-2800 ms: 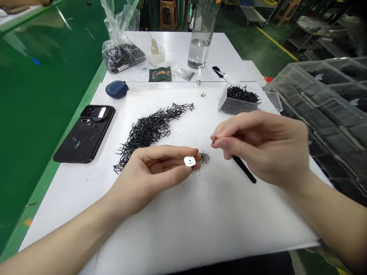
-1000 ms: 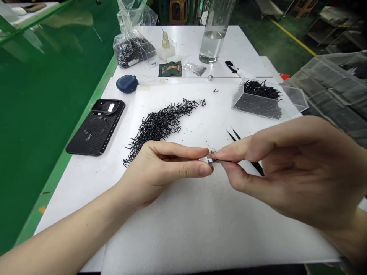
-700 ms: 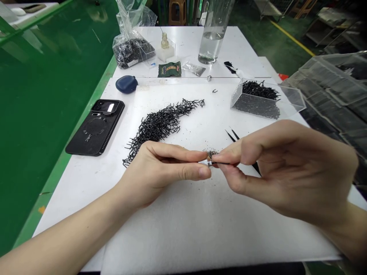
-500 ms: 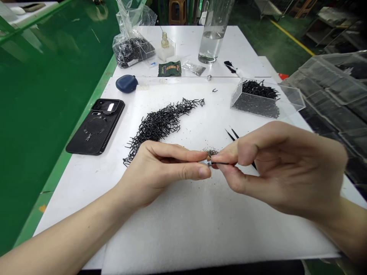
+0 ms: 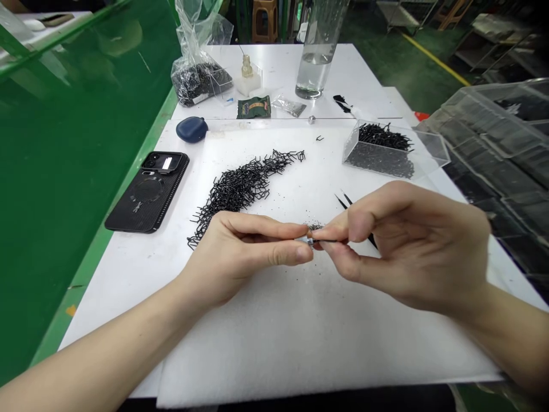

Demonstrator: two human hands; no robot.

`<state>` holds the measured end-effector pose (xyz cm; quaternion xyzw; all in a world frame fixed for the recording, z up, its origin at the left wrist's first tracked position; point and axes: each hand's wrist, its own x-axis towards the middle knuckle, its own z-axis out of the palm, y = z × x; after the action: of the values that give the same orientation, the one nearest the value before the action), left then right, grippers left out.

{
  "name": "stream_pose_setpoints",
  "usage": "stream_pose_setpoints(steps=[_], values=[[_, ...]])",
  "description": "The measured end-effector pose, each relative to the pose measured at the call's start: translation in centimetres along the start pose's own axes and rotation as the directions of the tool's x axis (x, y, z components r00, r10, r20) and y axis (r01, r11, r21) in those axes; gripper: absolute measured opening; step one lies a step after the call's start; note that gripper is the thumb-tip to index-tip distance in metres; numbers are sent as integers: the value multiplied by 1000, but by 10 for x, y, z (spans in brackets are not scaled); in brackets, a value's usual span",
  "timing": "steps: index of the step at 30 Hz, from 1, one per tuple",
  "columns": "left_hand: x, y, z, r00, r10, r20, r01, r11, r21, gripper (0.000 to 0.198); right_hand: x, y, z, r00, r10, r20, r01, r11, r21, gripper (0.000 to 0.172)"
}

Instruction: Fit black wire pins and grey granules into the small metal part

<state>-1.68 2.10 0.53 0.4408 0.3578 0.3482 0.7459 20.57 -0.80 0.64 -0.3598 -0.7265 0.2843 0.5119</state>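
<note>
Two hands meet above black specks (image 5: pixel 315 227) — the left hand (image 5: pixel 231 246) pinches a small white-and-metal piece (image 5: pixel 309 241), the right hand (image 5: pixel 398 246) a thin black wire (image 5: pixel 325 241) against it — while a long heap of black wire clips (image 5: pixel 238 191) remains on the white foam sheet (image 5: pixel 300 343).

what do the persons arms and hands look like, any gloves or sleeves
The left hand and right hand are bare, with no gloves or rings. The left forearm and right forearm show no sleeves or watch. The fingers are slim, with short nails.
</note>
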Motion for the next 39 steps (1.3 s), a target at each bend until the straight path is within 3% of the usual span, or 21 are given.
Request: stream_pose_setpoints(steps=[14, 18, 22, 26, 29, 35, 39], values=[[1, -2, 3, 998, 39, -41, -39, 999, -6, 20, 4, 2, 3, 993, -25, -116, 34, 996, 77, 37], [-1, -2, 4, 979, 201, -41, -193, 970, 146, 23, 12, 4, -3, 963, 66, -262, -33, 991, 131, 38], [-5, -3, 9, 901, 409, 145, -427, 777, 462, 16, 17, 9, -9, 952, 117, -282, -69, 982, 176, 39], [-8, -9, 13, 812, 456, 365, -573, 500, 649, 11, 17, 12, -10, 964, 90, -250, -58, 990, 132, 35], [-9, -14, 12, 761, 491, 425, -621, 361, 696, 14, 16, 12, -10, 965, 62, -255, -41, 996, 85, 34], [-10, -15, 12, 768, 482, 422, -600, 313, 736, 17, 16, 14, -11, 974, 60, -217, -52, 998, 42, 34], [-12, -15, 12, 744, 545, 388, -593, 268, 760, 19, 16, 13, -10, 973, 55, -222, -46, 998, 47, 34]])
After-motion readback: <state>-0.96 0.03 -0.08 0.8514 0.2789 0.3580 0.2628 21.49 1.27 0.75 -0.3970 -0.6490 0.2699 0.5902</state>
